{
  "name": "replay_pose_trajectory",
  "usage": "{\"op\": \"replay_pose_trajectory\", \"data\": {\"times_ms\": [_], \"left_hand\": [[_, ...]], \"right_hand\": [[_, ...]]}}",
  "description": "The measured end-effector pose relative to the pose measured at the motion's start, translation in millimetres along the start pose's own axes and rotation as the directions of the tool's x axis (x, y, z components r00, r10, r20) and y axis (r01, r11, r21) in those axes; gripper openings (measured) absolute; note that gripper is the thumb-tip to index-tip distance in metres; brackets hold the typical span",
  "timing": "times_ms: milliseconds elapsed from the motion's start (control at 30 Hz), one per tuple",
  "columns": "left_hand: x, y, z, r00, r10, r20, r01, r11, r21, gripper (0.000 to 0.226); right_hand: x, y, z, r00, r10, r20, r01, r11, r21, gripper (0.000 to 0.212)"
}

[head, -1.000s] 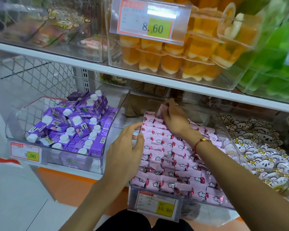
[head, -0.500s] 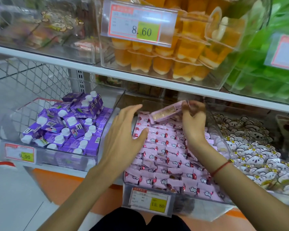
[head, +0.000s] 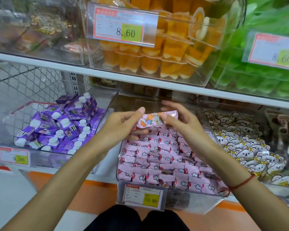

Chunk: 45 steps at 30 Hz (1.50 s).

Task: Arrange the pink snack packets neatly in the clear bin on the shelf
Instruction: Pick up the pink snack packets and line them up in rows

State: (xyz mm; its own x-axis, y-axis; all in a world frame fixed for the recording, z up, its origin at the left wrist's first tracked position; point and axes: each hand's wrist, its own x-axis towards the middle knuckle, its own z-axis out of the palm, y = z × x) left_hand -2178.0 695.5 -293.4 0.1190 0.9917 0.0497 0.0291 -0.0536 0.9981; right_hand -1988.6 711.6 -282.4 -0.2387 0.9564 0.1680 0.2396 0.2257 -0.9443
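While the white metal shelf (head: 45, 57) runs across the whole view, the clear plastic bin (head: 205, 200) sits below its upper board at the centre, filled with rows of small pink snack packets (head: 158, 157) that lie flat and closely packed. Left of this bin stands another clear bin heaped with purple drink cartons with white caps (head: 60, 129); right of it lies a heap of white koala-print packets (head: 250, 147). Above the bin, on the upper board, are orange jelly cups (head: 157, 52) in a clear box, with green packets (head: 260, 80) to their right. On the bin's front wall hangs a price tag reading 15.80 (head: 143, 195).

Over the back half of the bin, both hands hold one long pink printed packet (head: 154, 120) level, lifted clear of the rows. The left hand (head: 122, 125) pinches the packet's left end, thumb on top; its grip is clamped on the wrapper. The right hand (head: 182, 120) clamps the right end between thumb and fingers. A thin red string bracelet (head: 240, 184) circles the right wrist.
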Motion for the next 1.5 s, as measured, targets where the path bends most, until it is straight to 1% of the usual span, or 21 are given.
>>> {"op": "replay_pose_trajectory", "data": {"times_ms": [67,133,200,267,333,433,500,567,600,667,767,800,867,1000,1067,1133,1167,1233,1300,1400,1500], "left_hand": [[-0.3,3.5,0.6,0.998,-0.058,-0.003,0.058,0.998,-0.019,0.042],[1.2,7.5,0.6,0.995,-0.093,-0.023,0.092,0.994,-0.058,0.053],[3.1,8.2,-1.1,0.999,-0.022,-0.04,0.022,1.0,0.005,0.045],[3.8,7.2,-4.1,0.996,0.09,-0.02,-0.088,0.991,0.105,0.021],[6.4,5.0,-5.7,0.987,0.159,-0.008,-0.157,0.981,0.117,0.026],[21.4,6.7,-5.8,0.963,0.244,-0.112,-0.231,0.966,0.12,0.032],[36.8,6.9,-4.5,0.932,0.299,-0.202,-0.248,0.937,0.247,0.028],[54.2,4.6,-4.9,0.895,0.348,-0.279,-0.174,0.849,0.499,0.016],[63.0,2.4,-5.3,0.884,0.356,-0.303,-0.126,0.806,0.579,0.017],[79.0,-3.1,-3.4,0.889,0.377,-0.26,-0.135,0.758,0.639,0.028],[98.1,-9.8,-1.1,0.882,0.455,-0.119,-0.212,0.61,0.764,0.038],[101.8,-10.8,-1.8,0.891,0.447,-0.078,-0.215,0.568,0.794,0.038],[108.0,-12.1,-7.4,0.917,0.398,-0.013,-0.214,0.521,0.826,0.039],[117.0,-7.0,-19.3,0.955,0.269,0.125,-0.233,0.418,0.878,0.046],[122.8,-4.7,-17.2,0.96,0.225,0.165,-0.252,0.45,0.857,0.054],[129.6,-6.5,-10.5,0.964,0.22,0.152,-0.24,0.464,0.853,0.049],[133.4,-9.1,-6.6,0.962,0.23,0.147,-0.234,0.42,0.877,0.043],[140.6,-15.4,1.8,0.954,0.245,0.175,-0.243,0.279,0.929,0.029],[143.7,-20.0,8.0,0.959,0.189,0.211,-0.245,0.181,0.952,0.024],[143.9,-26.8,9.4,0.965,0.02,0.263,-0.262,0.199,0.944,0.029],[146.4,-31.6,6.4,0.954,-0.042,0.296,-0.287,0.152,0.946,0.04]], "right_hand": [[-2.2,0.2,0.3,0.997,-0.064,-0.033,0.065,0.997,0.033,0.024],[-1.9,2.0,-0.4,0.995,-0.07,-0.073,0.077,0.993,0.088,0.017],[-0.1,6.0,-0.9,0.994,-0.073,-0.086,0.084,0.987,0.136,0.014],[2.5,8.6,-0.2,0.993,-0.052,-0.103,0.072,0.978,0.198,0.014],[7.3,10.9,2.3,0.992,-0.041,-0.123,0.069,0.97,0.233,0.017],[26.2,17.6,5.0,0.98,0.025,-0.197,0.014,0.981,0.192,0.032],[43.0,24.3,-0.6,0.958,0.11,-0.266,-0.098,0.994,0.057,0.033],[56.9,35.7,-7.6,0.953,0.131,-0.272,-0.18,0.97,-0.162,0.03],[62.1,42.1,-9.4,0.963,0.114,-0.246,-0.187,0.935,-0.302,0.031],[68.5,52.2,-7.6,0.988,0.055,-0.143,-0.125,0.825,-0.551,0.031],[75.6,67.6,0.0,0.998,-0.038,0.056,0.067,0.592,-0.803,0.037],[77.6,72.9,1.7,0.994,-0.01,0.107,0.097,0.517,-0.85,0.041],[79.7,81.5,3.1,0.986,0.083,0.142,0.089,0.461,-0.883,0.046],[80.6,90.2,2.1,0.99,0.062,0.123,0.077,0.497,-0.865,0.048],[79.1,91.5,2.8,0.993,0.033,0.116,0.085,0.491,-0.867,0.048],[77.5,92.1,3.7,0.993,0.021,0.114,0.089,0.49,-0.867,0.047],[77.2,92.4,3.8,0.993,0.021,0.113,0.088,0.491,-0.866,0.047],[77.4,93.0,3.6,0.994,0.023,0.11,0.084,0.493,-0.866,0.047],[77.6,92.8,4.0,0.994,0.022,0.105,0.081,0.497,-0.864,0.047],[75.1,91.6,6.0,0.995,0.032,0.098,0.07,0.494,-0.867,0.048],[75.4,87.0,5.2,0.993,0.049,0.11,0.069,0.51,-0.858,0.047]]}}
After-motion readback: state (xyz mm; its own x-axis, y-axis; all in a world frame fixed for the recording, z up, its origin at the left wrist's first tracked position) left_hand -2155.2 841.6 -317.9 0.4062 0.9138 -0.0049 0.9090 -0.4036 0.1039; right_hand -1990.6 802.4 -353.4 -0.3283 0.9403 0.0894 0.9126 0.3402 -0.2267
